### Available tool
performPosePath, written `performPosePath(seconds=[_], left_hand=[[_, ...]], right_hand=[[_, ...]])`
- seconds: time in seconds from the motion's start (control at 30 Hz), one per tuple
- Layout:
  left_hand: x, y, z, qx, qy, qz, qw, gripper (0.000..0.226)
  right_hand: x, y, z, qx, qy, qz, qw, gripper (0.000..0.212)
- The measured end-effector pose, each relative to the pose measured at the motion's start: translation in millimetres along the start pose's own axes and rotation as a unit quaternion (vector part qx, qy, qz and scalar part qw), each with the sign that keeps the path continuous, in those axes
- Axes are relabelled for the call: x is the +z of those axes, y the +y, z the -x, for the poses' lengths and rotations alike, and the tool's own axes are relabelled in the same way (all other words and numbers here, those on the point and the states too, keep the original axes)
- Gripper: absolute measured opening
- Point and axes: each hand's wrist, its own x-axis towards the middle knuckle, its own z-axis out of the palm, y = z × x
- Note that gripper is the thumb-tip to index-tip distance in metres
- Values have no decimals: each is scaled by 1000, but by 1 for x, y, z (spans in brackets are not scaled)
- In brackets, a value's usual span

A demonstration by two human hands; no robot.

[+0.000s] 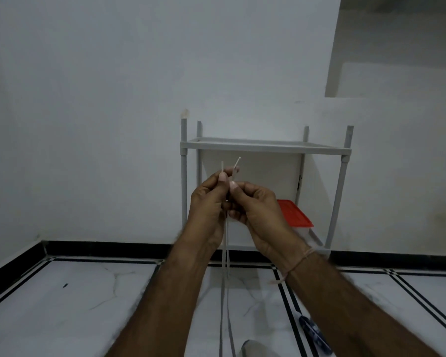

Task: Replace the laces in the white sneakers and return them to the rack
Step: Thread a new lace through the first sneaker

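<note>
While both hands, left hand point(208, 202) and right hand point(258, 210), pinch the lace point(224, 279) tips together out front, evening them I'd guess, the rack point(265, 146) holds no sneakers, so returning's pending.

Pale grey-white lace point(225, 279) shown against a white wall point(88, 124); grey rack point(265, 146) with a red-lidded box point(294, 215). The floor point(75, 305) is white marble, faintly grey-veined and ruled with paired black lines (black skirting point(108, 247) too). A slender object point(316, 333) is blue with a pale pattern.
</note>
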Motion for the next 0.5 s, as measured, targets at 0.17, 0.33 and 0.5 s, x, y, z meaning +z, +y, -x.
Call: performPosePath(seconds=[0.17, 0.33, 0.5], left_hand=[[-17, -12, 11, -28, -45, -59, 997, 37], [-37, -29, 20, -74, -57, -89, 992, 32], [-35, -42, 10, -92, 13, 96, 991, 29]], right_hand=[[0, 7, -6, 6, 13, 8, 1000, 25], [-14, 1, -9, -2, 18, 30, 999, 23], [-42, 49, 42, 66, -24, 139, 988, 29]])
